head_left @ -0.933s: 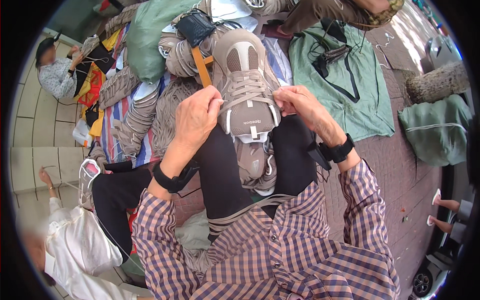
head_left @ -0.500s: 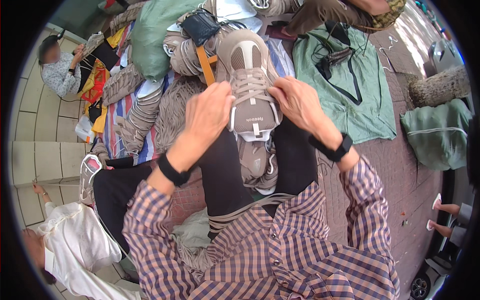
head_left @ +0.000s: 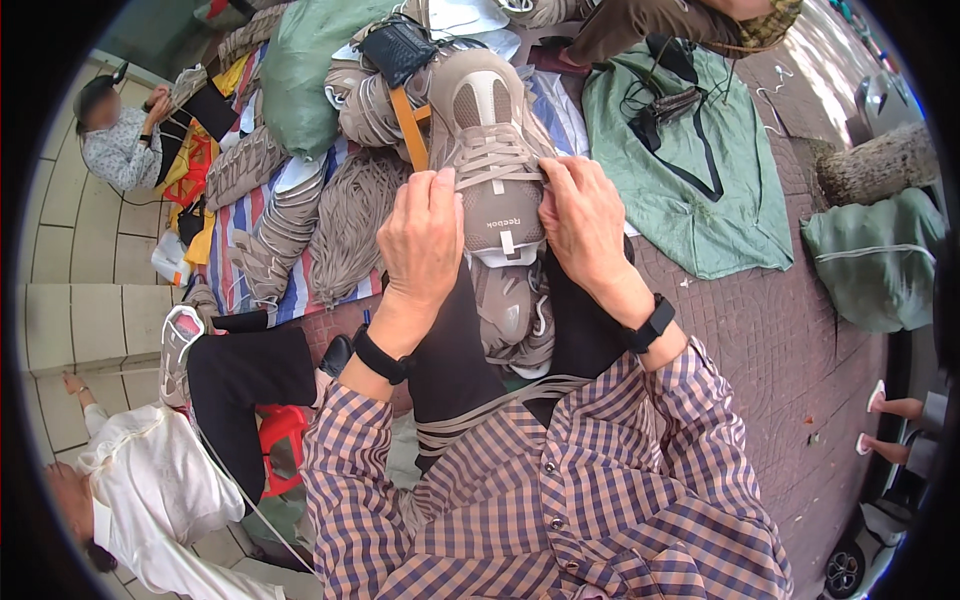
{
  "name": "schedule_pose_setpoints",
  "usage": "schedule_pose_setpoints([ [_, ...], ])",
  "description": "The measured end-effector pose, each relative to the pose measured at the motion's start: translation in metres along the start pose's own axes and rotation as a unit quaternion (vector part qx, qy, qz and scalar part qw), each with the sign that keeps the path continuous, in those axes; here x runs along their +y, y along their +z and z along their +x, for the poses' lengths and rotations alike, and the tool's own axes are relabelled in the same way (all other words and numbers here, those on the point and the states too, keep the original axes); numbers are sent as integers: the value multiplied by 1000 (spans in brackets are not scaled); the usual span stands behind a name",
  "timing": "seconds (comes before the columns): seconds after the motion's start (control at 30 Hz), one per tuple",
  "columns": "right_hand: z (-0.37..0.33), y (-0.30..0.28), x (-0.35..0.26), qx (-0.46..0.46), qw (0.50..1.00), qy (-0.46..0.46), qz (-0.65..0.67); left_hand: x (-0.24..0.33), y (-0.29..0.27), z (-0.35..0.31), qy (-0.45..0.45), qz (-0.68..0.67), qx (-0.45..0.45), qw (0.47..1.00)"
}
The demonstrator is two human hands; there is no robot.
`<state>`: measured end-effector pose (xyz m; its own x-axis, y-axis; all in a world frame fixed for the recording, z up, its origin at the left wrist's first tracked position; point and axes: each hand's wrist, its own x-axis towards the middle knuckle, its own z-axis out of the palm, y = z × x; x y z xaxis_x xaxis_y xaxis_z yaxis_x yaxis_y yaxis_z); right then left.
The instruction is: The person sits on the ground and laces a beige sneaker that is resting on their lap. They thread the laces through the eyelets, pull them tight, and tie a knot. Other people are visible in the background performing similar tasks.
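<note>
Outdoors over reddish paving (head_left: 720, 340), with a green sheet (head_left: 740, 230) far right. Has a taupe shoe (head_left: 490, 208) centrally by the knees, toe far. Curls left hand (head_left: 422, 240) and right hand (head_left: 583, 215) inward beside its laces (head_left: 490, 155); too hidden to say whether pinching them.

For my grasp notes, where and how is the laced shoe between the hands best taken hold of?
Likely by both flanks, left hand from the left, right hand from the right: the shoe lies toe forward, tongue back, flanks sideways.

Checked shirt (head_left: 480, 520) in navy and peach, long-sleeved, with small dark buttons (head_left: 549, 468); black trousers (head_left: 448, 360); black wristband (head_left: 380, 358) on each wrist.
</note>
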<state>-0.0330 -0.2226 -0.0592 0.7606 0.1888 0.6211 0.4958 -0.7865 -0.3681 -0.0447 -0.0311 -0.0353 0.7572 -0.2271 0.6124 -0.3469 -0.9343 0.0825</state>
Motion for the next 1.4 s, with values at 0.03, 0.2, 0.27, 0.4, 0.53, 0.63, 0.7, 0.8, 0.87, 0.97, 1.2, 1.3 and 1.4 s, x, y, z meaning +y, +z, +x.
schedule_pose_setpoints([
  [0.03, 3, 1, 3, -10, 1000, 6, 24, 0, 1, 0, 8, -8, 14, 1000],
  [0.2, 5, -7, 23, -40, 992, -52, 109, -9, -5, 1, 108, 4, -32, 994],
  [0.27, 6, -7, 23, -34, 992, -45, 110, -9, -13, 6, 158, 35, -73, 984],
  [0.4, 5, -6, 20, -25, 994, -34, 103, -6, -12, 9, 222, 170, -138, 950],
  [0.53, 2, -8, 24, -60, 993, -59, 76, 4, -1, 15, 237, 290, -174, 911],
  [0.63, 7, -14, 26, -84, 986, -132, 49, 10, 0, 28, 283, 315, -127, 897],
  [0.7, 10, -18, 28, -105, 978, -180, 14, 12, -3, 33, 320, 281, -143, 894],
  [0.8, 16, -16, 21, -145, 958, -228, -99, 3, -3, 42, 315, 239, -193, 898],
  [0.87, 21, -20, 8, -204, 933, -236, -179, 8, -7, 45, 258, 217, -211, 917],
  [0.97, 31, -22, -3, -281, 883, -248, -284, 24, -27, 34, 263, 143, -228, 927],
  [1.2, 56, -24, 4, -292, 826, -385, -291, 67, -72, -54, 293, -115, -314, 896],
  [1.3, 63, -25, 20, -235, 871, -410, -133, 45, -61, -69, 139, -217, -309, 916],
  [1.4, 15, -29, -7, -207, 881, -420, 75, 34, -63, -85, 37, -302, -290, 907],
])
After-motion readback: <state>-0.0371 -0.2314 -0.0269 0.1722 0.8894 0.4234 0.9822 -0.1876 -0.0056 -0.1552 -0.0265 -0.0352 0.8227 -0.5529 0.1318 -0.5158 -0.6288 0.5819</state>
